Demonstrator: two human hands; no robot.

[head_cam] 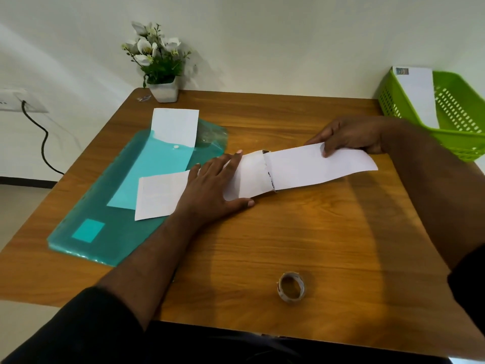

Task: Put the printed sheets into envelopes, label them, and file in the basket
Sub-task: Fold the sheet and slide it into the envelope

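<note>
Teal translucent plastic folder (126, 195) lies at the frame's left on the wooden worktop (288, 232), a spare white sheet (174, 127) on its upper end. At centre, the left hand (212, 185) presses flat, fingers spread, on a white paper envelope (162, 195) while the right hand (351, 135) pinches a folded white printed sheet (315, 166), half inserted. Lower right of centre sits a tape roll (291, 287). Upper right, the green plastic basket (462, 114) already holds one envelope; labelling and filing remain.
</note>
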